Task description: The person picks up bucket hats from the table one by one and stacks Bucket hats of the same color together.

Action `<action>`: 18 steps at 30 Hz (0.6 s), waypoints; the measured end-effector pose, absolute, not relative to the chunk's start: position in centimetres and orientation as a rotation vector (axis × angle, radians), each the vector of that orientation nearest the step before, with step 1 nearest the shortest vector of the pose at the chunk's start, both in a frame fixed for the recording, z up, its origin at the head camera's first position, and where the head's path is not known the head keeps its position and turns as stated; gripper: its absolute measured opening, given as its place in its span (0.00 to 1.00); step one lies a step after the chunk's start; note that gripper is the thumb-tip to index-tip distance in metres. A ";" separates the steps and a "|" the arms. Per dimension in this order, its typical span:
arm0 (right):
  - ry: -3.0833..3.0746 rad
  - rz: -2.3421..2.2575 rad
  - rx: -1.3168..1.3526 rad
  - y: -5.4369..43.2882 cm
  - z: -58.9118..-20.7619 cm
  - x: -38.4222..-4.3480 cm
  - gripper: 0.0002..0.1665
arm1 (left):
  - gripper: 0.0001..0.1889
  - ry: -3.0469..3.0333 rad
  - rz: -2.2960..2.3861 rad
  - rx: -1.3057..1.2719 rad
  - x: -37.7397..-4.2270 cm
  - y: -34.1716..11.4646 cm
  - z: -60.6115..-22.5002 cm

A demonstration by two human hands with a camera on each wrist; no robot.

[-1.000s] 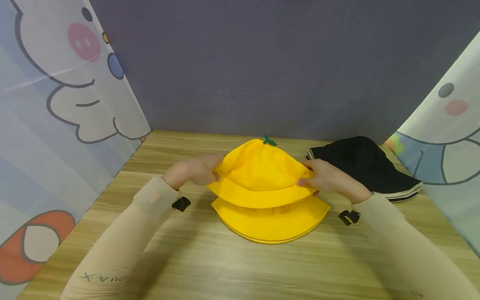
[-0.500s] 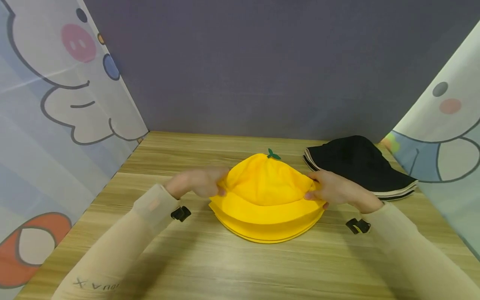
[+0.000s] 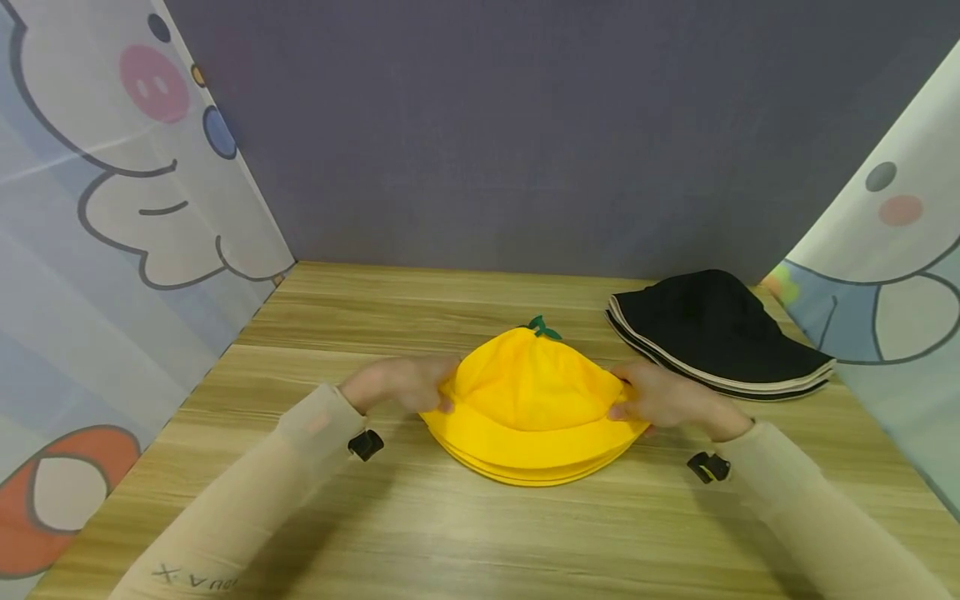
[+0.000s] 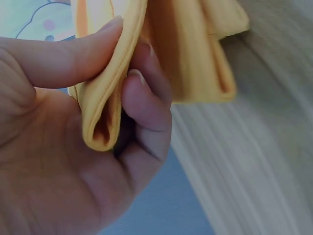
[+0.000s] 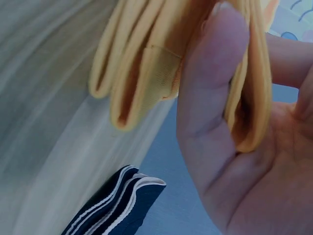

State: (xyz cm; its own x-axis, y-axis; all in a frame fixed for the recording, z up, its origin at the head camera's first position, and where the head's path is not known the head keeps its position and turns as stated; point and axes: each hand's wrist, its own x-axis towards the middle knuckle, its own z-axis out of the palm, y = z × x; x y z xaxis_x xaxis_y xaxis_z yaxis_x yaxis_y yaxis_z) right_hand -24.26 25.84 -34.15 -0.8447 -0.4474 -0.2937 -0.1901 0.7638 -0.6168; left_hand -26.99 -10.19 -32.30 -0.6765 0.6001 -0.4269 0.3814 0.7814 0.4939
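Observation:
A yellow bucket hat (image 3: 525,387) with a green sprout on its crown lies folded flat over other yellow hats (image 3: 517,478), whose brim edges show just below its own. My left hand (image 3: 408,383) pinches its left side; in the left wrist view the thumb presses on the folded brim (image 4: 105,105) and the fingers curl behind it. At the opposite side my right hand (image 3: 663,396) grips the brim (image 5: 257,98) the same way. Folded edges of the lower hats (image 5: 129,93) hang close beside the fingers in the right wrist view.
Black bucket hats (image 3: 712,329) with pale trim lie stacked flat at the back right of the wooden table (image 3: 480,542). A grey panel (image 3: 480,133) stands behind, and cartoon-printed sheets (image 3: 75,275) flank both sides.
Both hands have lowered the top yellow hat toward me, onto the yellow hats beneath. The gap between the brims has narrowed to thin edges. The black hats stay put.

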 end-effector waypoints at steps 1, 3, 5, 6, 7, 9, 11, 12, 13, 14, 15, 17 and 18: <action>2.538 -0.813 -0.491 25.8 -34.3 -24.3 0.12 | 0.23 2.387 0.488 0.714 -26.9 -10.2 -32.5; 2.558 -0.795 -0.512 25.8 -34.6 -24.5 0.11 | 0.22 2.395 0.482 0.689 -27.0 -10.2 -32.8; 2.581 -0.766 -0.528 25.8 -34.8 -24.6 0.11 | 0.21 2.404 0.475 0.668 -27.0 -10.2 -33.1; 2.595 -0.743 -0.532 25.8 -34.9 -24.7 0.12 | 0.21 2.411 0.472 0.656 -27.0 -10.2 -33.2; 2.609 -0.717 -0.540 25.8 -35.0 -24.8 0.13 | 0.21 2.419 0.469 0.649 -27.1 -10.2 -33.3; 2.630 -0.662 -0.526 25.6 -35.1 -24.8 0.15 | 0.21 2.438 0.461 0.624 -27.1 -10.1 -33.6; 2.648 -0.606 -0.492 25.4 -35.1 -24.7 0.18 | 0.23 2.459 0.460 0.594 -27.0 -10.1 -33.8; 2.656 -0.579 -0.467 25.3 -35.0 -24.6 0.21 | 0.25 2.471 0.462 0.577 -27.0 -10.1 -33.9; 2.670 -0.545 -0.449 25.2 -34.8 -24.5 0.22 | 0.27 2.484 0.465 0.555 -26.9 -10.0 -34.0; 2.682 -0.513 -0.416 25.0 -34.7 -24.3 0.23 | 0.29 2.497 0.469 0.532 -26.8 -10.0 -34.0; 2.700 -0.478 -0.396 24.9 -34.5 -24.1 0.24 | 0.30 2.517 0.470 0.519 -26.7 -10.0 -34.1; 2.758 -0.401 -0.365 24.6 -34.3 -23.8 0.26 | 0.31 2.576 0.452 0.509 -26.4 -9.9 -34.1; 2.790 -0.360 -0.360 24.5 -34.2 -23.5 0.27 | 0.31 2.610 0.440 0.511 -26.3 -9.9 -34.1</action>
State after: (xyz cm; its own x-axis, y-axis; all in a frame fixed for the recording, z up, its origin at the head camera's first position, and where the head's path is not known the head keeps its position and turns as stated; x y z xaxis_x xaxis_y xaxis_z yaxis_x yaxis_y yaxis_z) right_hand -23.53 24.46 -34.17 -0.9222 -0.2823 -0.2642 -0.2059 0.9370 -0.2823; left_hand -26.25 -9.89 -34.15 -0.8340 0.4196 -0.3583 0.2790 0.8809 0.3823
